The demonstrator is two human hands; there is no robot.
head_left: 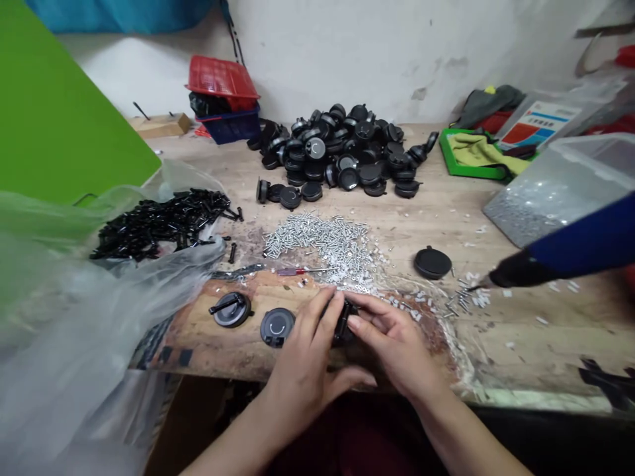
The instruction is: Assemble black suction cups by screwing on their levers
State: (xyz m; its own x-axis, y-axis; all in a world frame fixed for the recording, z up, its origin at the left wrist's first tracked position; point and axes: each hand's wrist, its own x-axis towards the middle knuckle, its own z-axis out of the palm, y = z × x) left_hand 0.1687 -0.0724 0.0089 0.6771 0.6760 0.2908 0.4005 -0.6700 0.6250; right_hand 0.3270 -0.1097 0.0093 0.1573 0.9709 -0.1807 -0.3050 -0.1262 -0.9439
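Nearest: both hands over the front edge of the worktop. Right hand: thumb and fingers closed on a small black part. Left hand: fingers over the part's left side, thumb spread away; cannot tell if it grips. The part sits between the hands, mostly covered.

Left of them, a grey-faced disc; beyond it, a disc with a black bar across.

Farther: red-handled screwdriver, its shaft reaching loose silver screws. Single black disc to the right, near a blue-and-black tool.

Left, black bars piled on clear plastic sheeting. Back: large heap of black discs, by the wall.
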